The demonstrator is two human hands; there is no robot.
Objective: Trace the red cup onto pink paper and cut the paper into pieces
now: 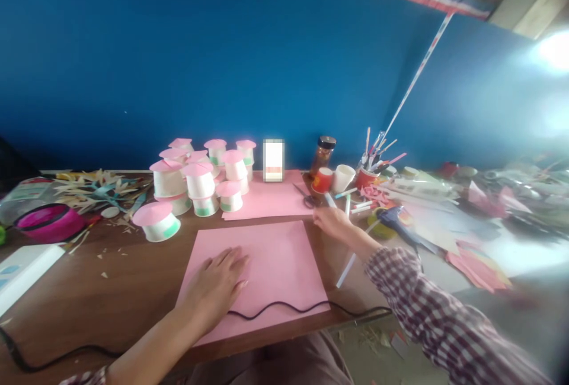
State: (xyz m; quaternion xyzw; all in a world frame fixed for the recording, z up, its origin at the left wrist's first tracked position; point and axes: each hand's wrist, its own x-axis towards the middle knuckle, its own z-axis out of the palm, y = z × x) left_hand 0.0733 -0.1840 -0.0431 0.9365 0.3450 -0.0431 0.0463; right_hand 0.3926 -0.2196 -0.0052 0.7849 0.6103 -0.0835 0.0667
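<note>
My left hand (217, 281) lies flat with fingers stretched on a pink sheet of paper (280, 260) at the table's front. A black cord (284, 304) runs across that sheet's lower part. My right hand (332, 223) reaches beyond the sheet's far right corner, its fingers curled. Just past it a pale stick (329, 200), perhaps a marker, shows; whether the fingers hold it is hidden. Left of this hand, dark-handled scissors (309, 200) lie on a second pink sheet (267, 204). White paper cups with pink paper tops (153, 222) stand in a group at the back left.
Behind the right hand stand a red cup (322, 180), a white cup (344, 178), a brown jar (324, 156) and a holder with brushes (368, 178). A pink-and-black round container (50, 223) and a white box (26, 272) are at left. Paper scraps (480, 263) clutter the right.
</note>
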